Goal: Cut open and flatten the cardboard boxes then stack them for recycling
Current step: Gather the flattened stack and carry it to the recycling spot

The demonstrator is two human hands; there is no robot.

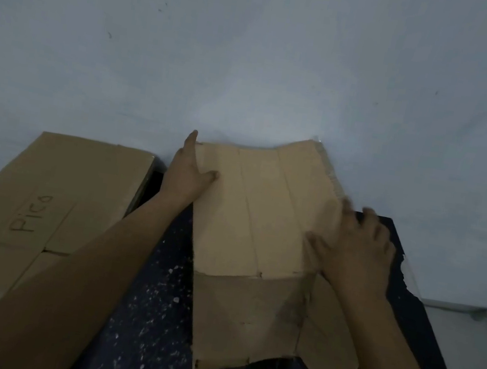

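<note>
Left hand (pixel 188 176) grips the far-left edge of the cut-open box (pixel 261 228): thumb curled over onto the top face, fingers running up along the edge and behind it. Right hand (pixel 355 251) sits on the right side of the same box, fingers spread and mostly straight, pressing on the panel; blurred, so can't tell whether the thumb hooks under the edge.

Box sits between the two hands, opened out into one sheet. Upper part, with three lengthwise creases, is tipped up toward the wall (pixel 254 59); its far-right edge shows frayed tape or torn corrugation, just beyond the right hand's fingertips. Below a cross fold, nearer than both hands, a darker lower panel hangs down, with a side flap angled off under the right wrist. Lower edge has a notch between the two flaps.

Under the box and both forearms: dark speckled surface (pixel 153 313), white flecks all over it.

Left of the left forearm: a second box (pixel 55 188), still closed, lying flat, "Pica" handwritten on top, seam taped. Left forearm crosses over its near corner. Dark gap between that box and the left hand.

Right of the right hand: chipped pale patch (pixel 409 272) at the dark surface's edge, then pale floor.
</note>
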